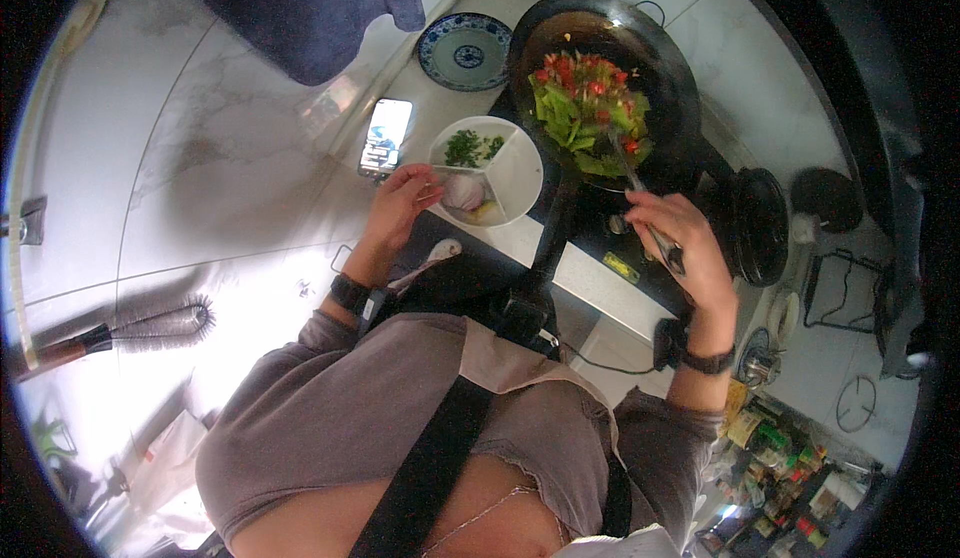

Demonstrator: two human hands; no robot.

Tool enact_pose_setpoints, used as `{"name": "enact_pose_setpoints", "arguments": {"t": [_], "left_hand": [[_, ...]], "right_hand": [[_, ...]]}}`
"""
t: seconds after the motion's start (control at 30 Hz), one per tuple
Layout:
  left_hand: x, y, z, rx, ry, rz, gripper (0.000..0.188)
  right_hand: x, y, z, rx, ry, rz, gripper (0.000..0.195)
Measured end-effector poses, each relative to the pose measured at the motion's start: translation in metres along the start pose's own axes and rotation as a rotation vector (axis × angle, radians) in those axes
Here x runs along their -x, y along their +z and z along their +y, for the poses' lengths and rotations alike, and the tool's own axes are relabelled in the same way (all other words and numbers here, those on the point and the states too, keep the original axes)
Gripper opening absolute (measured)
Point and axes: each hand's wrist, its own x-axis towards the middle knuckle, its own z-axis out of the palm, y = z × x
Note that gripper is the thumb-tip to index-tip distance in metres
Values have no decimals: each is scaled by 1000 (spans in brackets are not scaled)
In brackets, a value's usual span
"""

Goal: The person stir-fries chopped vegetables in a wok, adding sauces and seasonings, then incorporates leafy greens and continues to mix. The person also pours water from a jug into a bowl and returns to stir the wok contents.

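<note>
My right hand [679, 239] is closed around the handle of a metal cooking utensil [630, 171], whose far end reaches into a dark wok [675, 100]. Chopped green and red peppers [585, 111] lie in the wok; the utensil's tip is blurred among them. My left hand [409, 194] is at the left rim of a white divided dish [517, 175], fingers partly curled; whether they grip the rim is unclear. One compartment of the dish has chopped green herbs [469, 147], another a peeled purplish bulb [463, 192], perhaps a shallot.
A blue-and-white plate [466, 53] lies beyond the dish. A lit phone [387, 136] is on the counter left of it. The wok's long handle [553, 239] points towards me. Black round lids or pans [761, 226] stand at the right, with bottles and packets [780, 468] at lower right.
</note>
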Motion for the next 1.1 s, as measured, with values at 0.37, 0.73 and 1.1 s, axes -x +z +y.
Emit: {"name": "enact_pose_setpoints", "arguments": {"t": [0.37, 0.73, 1.1], "left_hand": [[-21, -26, -38, -411, -52, 166, 45], [-20, -17, -45, -191, -243, -25, 53], [-29, -16, -47, -176, -214, -104, 61]], "right_hand": [[-9, -27, 61, -160, 526, 830, 19], [-30, 65, 155, -1082, 411, 1029, 37], [-8, 35, 28, -59, 78, 255, 20]]}}
